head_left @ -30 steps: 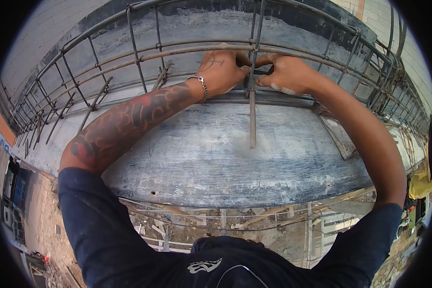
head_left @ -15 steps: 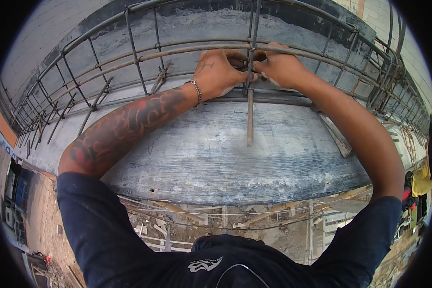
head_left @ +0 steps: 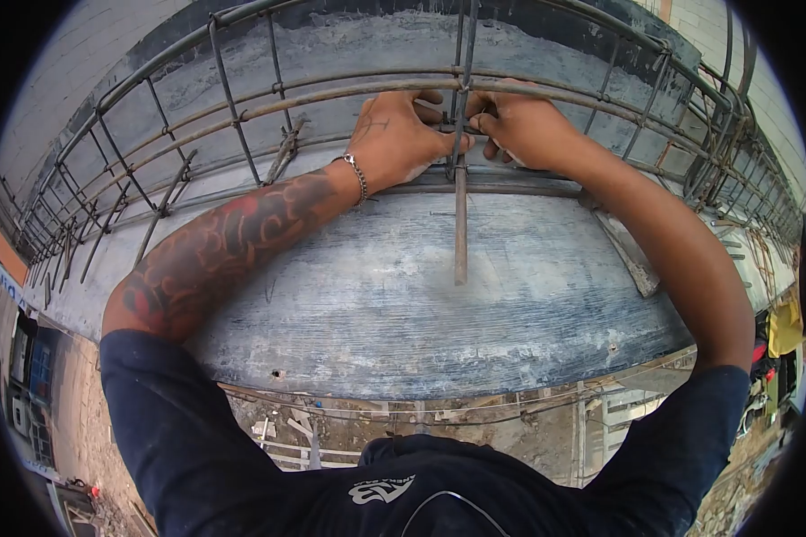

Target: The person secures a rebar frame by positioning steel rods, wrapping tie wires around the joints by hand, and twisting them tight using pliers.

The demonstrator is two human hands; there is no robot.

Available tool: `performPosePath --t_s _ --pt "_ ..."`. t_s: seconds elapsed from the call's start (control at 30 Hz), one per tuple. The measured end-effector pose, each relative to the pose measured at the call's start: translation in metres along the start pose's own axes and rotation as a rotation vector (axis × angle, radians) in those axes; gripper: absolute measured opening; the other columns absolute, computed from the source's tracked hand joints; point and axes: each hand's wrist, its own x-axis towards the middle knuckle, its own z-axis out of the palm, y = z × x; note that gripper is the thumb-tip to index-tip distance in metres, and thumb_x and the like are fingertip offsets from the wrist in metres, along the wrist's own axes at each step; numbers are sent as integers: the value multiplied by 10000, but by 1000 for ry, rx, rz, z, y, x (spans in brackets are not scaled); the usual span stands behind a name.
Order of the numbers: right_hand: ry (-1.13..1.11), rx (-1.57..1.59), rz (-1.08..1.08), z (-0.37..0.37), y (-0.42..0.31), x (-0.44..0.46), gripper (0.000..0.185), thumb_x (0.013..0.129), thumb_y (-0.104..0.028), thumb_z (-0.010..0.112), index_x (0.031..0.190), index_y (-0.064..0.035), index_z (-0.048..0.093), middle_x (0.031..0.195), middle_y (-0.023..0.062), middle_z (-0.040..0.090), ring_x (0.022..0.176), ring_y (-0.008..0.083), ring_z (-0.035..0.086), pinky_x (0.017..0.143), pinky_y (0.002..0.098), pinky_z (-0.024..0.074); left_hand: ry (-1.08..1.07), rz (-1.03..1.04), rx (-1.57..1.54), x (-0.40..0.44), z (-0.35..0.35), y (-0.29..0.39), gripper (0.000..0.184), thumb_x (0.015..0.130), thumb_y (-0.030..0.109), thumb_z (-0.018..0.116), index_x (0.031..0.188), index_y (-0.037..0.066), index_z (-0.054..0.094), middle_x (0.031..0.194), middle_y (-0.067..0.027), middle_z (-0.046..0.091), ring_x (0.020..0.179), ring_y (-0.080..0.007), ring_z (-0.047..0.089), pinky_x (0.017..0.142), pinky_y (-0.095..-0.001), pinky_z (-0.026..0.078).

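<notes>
Both my hands are at one crossing of a rebar cage, on either side of an upright rebar (head_left: 461, 125). My left hand (head_left: 398, 134) reaches in from the left, its fingers curled behind the long horizontal bars and its thumb tip against the upright. To the right of it my right hand (head_left: 524, 125) is closed in a pinch, close to the crossing. Whatever lies between those fingertips is too small to make out. Below the hands a short bar end (head_left: 461, 242) sticks out toward me over a grey board (head_left: 394, 295).
The rebar cage (head_left: 228, 85) runs on to both sides, with a dense cluster of bars (head_left: 721, 134) at right. A strip of wood (head_left: 631, 259) lies under my right forearm. Beyond the board's near edge, rubble-strewn ground (head_left: 501, 430) lies lower down.
My view has shifted slightly, and the cage appears a little further left. My left hand has moved slightly left in view. The right fingertips have drawn in more tightly.
</notes>
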Motion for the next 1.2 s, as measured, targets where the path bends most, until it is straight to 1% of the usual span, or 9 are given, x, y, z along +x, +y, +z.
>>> performPosePath --t_s 0.2,0.27,0.4,0.57,0.77,0.97,1.1,1.17,1.2 --pt "-95 28 25 -6 0 10 169 865 -91 487 857 28 607 700 110 619 562 152 624 540 296 487 -19 88 -23 2 -2 2 490 715 360 748 1017 -17 665 965 -185 671 880 -241 652 816 -320 492" --pt "-112 149 151 -6 1 14 193 855 -107 508 822 31 638 614 107 624 620 206 660 629 353 512 -64 51 -42 1 -3 3 464 718 353 748 999 -9 674 945 -182 675 863 -245 650 802 -328 491" --pt "-144 11 98 -8 -1 8 178 845 -83 502 923 31 614 736 123 634 608 201 628 601 319 491 -154 16 -45 0 -11 9 487 727 347 718 1035 -26 658 991 -200 662 937 -269 641 865 -339 479" --pt "15 -319 -285 -9 9 -13 302 801 -33 532 1100 3 559 956 158 633 855 305 626 773 385 482 -136 133 -3 4 -6 3 455 757 312 688 1038 -43 649 1012 -218 647 942 -300 634 865 -349 480" --pt "2 -724 -332 -4 -3 -14 302 791 -11 533 1090 -30 569 1041 138 596 926 313 614 782 401 507 -131 144 -7 4 -5 2 453 767 305 677 1057 -40 641 1030 -223 637 974 -309 619 884 -351 473" --pt "139 -715 -510 -2 12 -10 258 829 -41 489 1067 -33 587 999 128 616 911 295 629 780 384 526 -86 185 23 6 3 -8 418 795 317 681 1057 -7 646 1049 -184 611 1000 -311 599 864 -399 475" --pt "38 -522 -367 -7 10 -1 248 847 -60 478 1068 -41 589 974 136 626 896 296 629 733 390 516 -85 182 63 5 0 -7 434 801 343 675 1059 -5 647 1052 -180 600 1017 -312 586 864 -403 471" --pt "-132 -381 -151 -9 11 6 275 935 -228 434 1142 -89 552 1034 99 621 979 279 600 783 380 470 -118 194 45 3 -3 -4 446 810 367 665 1063 0 647 1039 -173 601 1022 -315 579 864 -406 466" --pt "-131 -381 -150 -9 11 9 275 935 -228 434 1142 -89 552 1034 99 621 979 279 600 783 380 470 -119 195 45 4 -3 -5 446 810 367 665 1063 0 647 1039 -173 601 1022 -315 579 864 -406 466"
